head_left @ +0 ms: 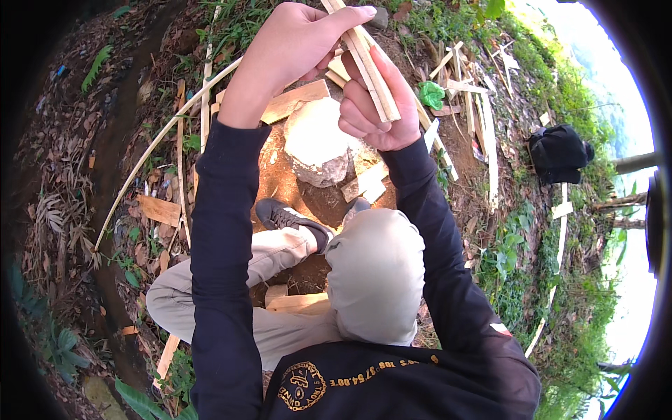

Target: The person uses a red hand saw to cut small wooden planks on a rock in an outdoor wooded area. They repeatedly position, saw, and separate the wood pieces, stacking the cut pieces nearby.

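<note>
The left hand (297, 42) is closed on the upper part of a pale wooden stick (369, 72), its thumb laid across the wood and pointing to the right, its other fingers bent behind and mostly hidden. The right hand (403, 115) is curled round the lower part, fingers folded in on the near side of the palm, the stick's end resting against them. So both hands grip the same piece, which is raised in front of the person, slanting from upper left to lower right; a dark line runs along its length. Its upper end runs out of view at the top edge.

Below the hands stands a cut tree stump (316, 133), its top bright with sunlight. A flat board (297, 102) lies just behind it, and short wood blocks (367, 183) lie to its right. Nearer the person are a dark shoe (283, 212) and bent legs in light trousers (374, 273), with another piece of wood (301, 304) on the ground between them.

Farther out, a long curved strip (155, 145) bows across the left side. To the right lie a crumpled green bag (431, 94), a heap of wooden strips (470, 87) and, beyond, a black bundle (558, 154) by the grass.
</note>
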### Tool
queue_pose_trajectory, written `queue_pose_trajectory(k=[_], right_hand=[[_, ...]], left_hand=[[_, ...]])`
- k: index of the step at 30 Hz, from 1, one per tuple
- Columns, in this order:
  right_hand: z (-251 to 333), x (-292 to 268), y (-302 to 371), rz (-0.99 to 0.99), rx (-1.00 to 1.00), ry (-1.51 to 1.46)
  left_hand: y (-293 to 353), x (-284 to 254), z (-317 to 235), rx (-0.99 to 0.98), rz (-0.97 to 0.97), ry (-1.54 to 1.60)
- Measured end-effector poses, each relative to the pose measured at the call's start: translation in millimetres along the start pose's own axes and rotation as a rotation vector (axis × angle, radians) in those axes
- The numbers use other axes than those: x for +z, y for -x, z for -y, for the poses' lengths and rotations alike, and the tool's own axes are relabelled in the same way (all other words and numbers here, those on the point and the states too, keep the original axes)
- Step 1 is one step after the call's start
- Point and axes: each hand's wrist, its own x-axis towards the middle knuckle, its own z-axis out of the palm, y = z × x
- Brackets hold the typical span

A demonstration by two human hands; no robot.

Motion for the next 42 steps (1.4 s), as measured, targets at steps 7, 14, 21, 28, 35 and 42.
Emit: queue_pose_trajectory(k=[7,14,21,28,35,42], right_hand=[[4,9,-2,0.037,-0.041,0.049],[6,21,-6,0.158,-0.138,-0.176],[16,52,3,-0.124,-0.296,-0.157],[11,84,-6,-0.486,-0.296,-0.045],[10,48,3,0.019,-0.290,-0.158],[-4,41,5,-0.270,-0.239,-0.129]], left_hand=[[14,6,-11,0.195,-0.098,-0.041],[32,21,-17,0.288,-0.143,0.277],[44,41,20,1.034,-0.435,0.011],[56,27,17,1.207,-0.306,-0.250],[66,31,20,1.283,-0.313,-0.271],[69,35,39,1.133,-0.357,-0.202]])
